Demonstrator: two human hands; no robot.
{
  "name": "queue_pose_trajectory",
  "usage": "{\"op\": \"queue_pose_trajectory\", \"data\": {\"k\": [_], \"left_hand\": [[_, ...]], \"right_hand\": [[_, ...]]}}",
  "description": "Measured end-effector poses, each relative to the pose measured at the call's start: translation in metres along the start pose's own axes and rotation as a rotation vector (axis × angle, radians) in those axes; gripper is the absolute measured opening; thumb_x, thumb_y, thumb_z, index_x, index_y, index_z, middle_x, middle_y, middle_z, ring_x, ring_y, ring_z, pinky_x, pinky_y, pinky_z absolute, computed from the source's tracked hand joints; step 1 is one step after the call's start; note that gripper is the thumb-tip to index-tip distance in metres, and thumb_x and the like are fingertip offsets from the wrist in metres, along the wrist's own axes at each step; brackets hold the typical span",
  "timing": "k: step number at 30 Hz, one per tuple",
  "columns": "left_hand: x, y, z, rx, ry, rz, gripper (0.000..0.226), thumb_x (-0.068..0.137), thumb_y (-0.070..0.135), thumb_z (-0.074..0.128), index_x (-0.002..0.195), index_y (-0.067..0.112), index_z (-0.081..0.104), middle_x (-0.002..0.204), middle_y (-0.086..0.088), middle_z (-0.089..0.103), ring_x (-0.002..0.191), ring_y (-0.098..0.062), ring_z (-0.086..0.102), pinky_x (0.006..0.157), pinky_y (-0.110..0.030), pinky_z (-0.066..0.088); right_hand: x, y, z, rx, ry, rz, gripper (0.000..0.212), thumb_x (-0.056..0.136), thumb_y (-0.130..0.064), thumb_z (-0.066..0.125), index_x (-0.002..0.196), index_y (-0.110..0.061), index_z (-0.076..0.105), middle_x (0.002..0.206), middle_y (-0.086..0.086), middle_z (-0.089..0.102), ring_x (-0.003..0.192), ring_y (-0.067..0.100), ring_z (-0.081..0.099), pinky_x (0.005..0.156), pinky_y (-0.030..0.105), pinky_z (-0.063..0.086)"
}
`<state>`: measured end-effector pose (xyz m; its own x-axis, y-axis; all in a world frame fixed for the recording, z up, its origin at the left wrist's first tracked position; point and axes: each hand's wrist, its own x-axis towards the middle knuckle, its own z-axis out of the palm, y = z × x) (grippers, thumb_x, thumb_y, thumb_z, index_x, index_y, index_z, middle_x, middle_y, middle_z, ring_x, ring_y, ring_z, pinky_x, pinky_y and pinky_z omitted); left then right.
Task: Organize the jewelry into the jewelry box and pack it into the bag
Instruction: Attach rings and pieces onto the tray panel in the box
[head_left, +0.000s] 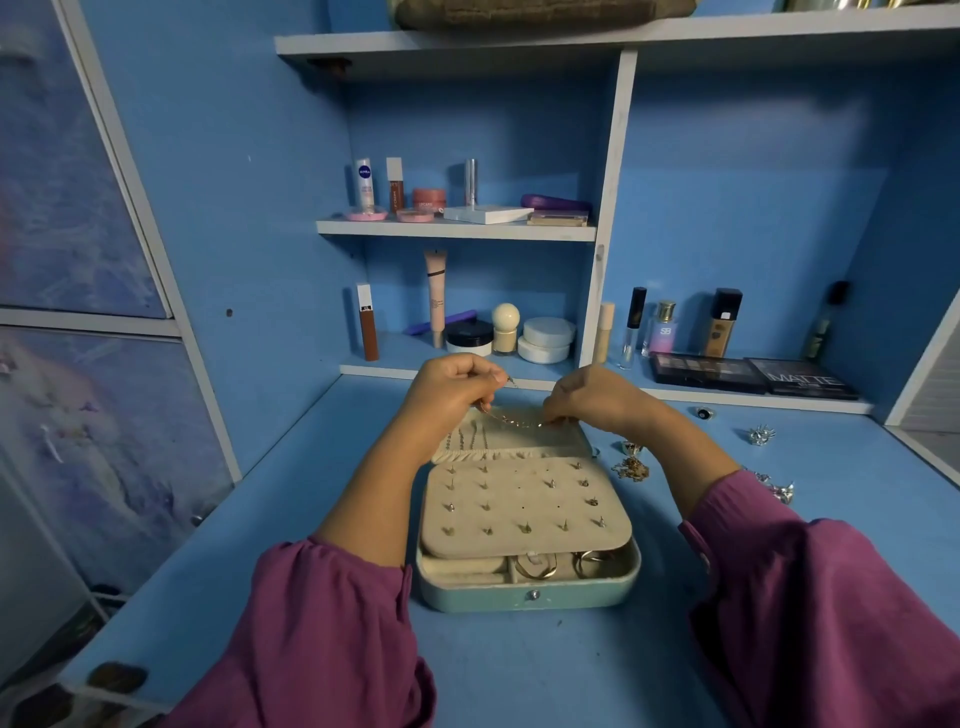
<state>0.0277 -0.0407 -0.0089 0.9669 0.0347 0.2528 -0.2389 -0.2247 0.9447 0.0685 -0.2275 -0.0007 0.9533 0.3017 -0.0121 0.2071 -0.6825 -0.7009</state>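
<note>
An open mint-green jewelry box (524, 597) sits on the blue desk in front of me. Its cream earring panel (519, 506) carries several stud earrings, and rings lie in the front compartments (540, 566). Above the upright lid (519, 441), my left hand (452, 389) and my right hand (597, 397) each pinch one end of a thin gold chain (514, 418) stretched between them. More chains hang inside the lid. Loose jewelry (631, 465) lies on the desk right of the box. A brown bag (540, 13) rests on the top shelf.
Shelves behind the box hold cosmetics: tubes, jars and bottles (467, 332). Two dark eyeshadow palettes (753, 376) lie at the back right. A ring (704, 413) and silver pieces (761, 434) are scattered on the desk's right side.
</note>
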Motion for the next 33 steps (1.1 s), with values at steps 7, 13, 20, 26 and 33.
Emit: {"op": "queue_pose_trajectory", "data": {"k": [7,13,20,26,33], "left_hand": [[-0.001,0.0,0.007,0.115,-0.099,0.034,0.004,0.085,0.013,0.069,0.086,0.012,0.072,0.073,0.0,0.066,0.058,0.0,0.055,0.063,-0.014,0.049],[0.0,0.0,0.002,0.088,-0.045,0.027,0.005,0.086,0.011,0.068,0.085,0.013,0.072,0.069,0.001,0.064,0.061,-0.003,0.056,0.061,-0.013,0.049],[0.005,-0.003,0.001,0.04,-0.008,0.021,0.012,0.084,-0.002,0.065,0.083,0.01,0.068,0.068,-0.004,0.065,0.059,-0.008,0.059,0.059,-0.021,0.049],[0.017,-0.02,0.009,0.621,0.005,0.043,0.019,0.089,0.009,0.056,0.079,0.025,0.06,0.074,0.004,0.055,0.072,-0.016,0.055,0.07,-0.032,0.049],[0.022,-0.022,0.005,0.912,-0.018,0.146,0.024,0.09,0.009,0.054,0.091,0.027,0.07,0.098,-0.001,0.06,0.097,-0.019,0.052,0.085,-0.035,0.05]], "right_hand": [[-0.007,-0.007,0.002,0.207,-0.153,-0.142,0.017,0.078,-0.014,0.076,0.095,-0.018,0.075,0.095,-0.003,0.074,0.093,0.006,0.065,0.08,0.01,0.045],[-0.005,-0.003,0.005,0.393,-0.081,-0.133,0.007,0.084,-0.015,0.069,0.085,-0.009,0.073,0.079,0.0,0.073,0.066,0.003,0.055,0.059,0.014,0.044],[-0.001,-0.001,0.002,0.47,0.069,-0.096,0.013,0.083,-0.021,0.071,0.074,-0.012,0.073,0.067,0.001,0.068,0.06,0.008,0.048,0.056,0.019,0.037],[0.01,-0.002,0.032,-0.103,0.283,-0.138,0.017,0.087,-0.024,0.066,0.08,-0.009,0.071,0.073,-0.001,0.062,0.067,0.01,0.052,0.056,0.02,0.041],[0.016,0.0,0.038,-0.273,0.267,-0.223,0.01,0.084,-0.015,0.065,0.092,-0.013,0.071,0.092,0.004,0.068,0.084,0.017,0.06,0.076,0.029,0.051]]}}
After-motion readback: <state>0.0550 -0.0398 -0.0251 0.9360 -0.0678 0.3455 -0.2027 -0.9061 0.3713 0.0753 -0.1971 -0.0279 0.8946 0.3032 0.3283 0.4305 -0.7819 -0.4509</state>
